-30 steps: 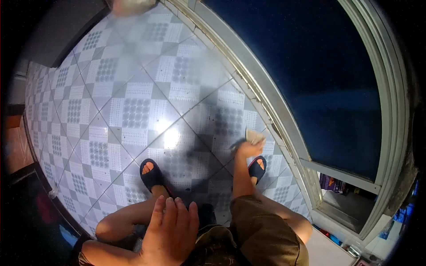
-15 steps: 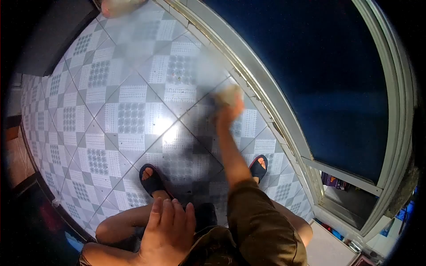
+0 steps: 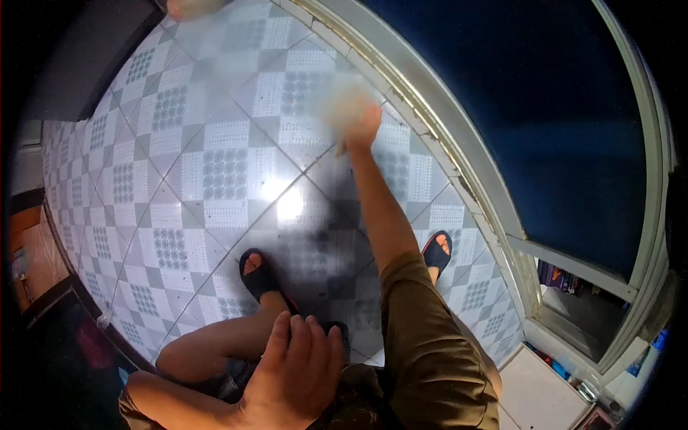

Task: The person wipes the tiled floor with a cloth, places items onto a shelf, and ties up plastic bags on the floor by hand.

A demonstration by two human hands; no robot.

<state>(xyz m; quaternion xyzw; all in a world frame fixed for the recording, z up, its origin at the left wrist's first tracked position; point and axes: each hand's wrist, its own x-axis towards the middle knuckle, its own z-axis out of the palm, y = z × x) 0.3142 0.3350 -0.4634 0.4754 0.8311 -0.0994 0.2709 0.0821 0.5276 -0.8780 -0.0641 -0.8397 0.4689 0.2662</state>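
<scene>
My right hand (image 3: 364, 127) reaches down and forward over the floor, close to the tiled edge below the sliding door. Its fingers are closed on a pale cloth (image 3: 342, 148), which is smeared by motion and partly veiled by a hazy spot in the view. Whether the cloth presses on the tiles I cannot tell. My left hand (image 3: 297, 373) lies in front of my body near my bent leg, palm down, its fingers stretched out and holding nothing.
Patterned tiles (image 3: 168, 251) cover the floor, with small dark specks on them. A sliding door frame (image 3: 459, 154) runs along the right. My sandals (image 3: 261, 283) stand apart. A white box-like surface (image 3: 534, 390) is at lower right, a dark cabinet (image 3: 72, 57) at upper left.
My right hand has swept forward and slightly left with the cloth. My left hand appears a little lower and to the right, as the whole view has shifted slightly.
</scene>
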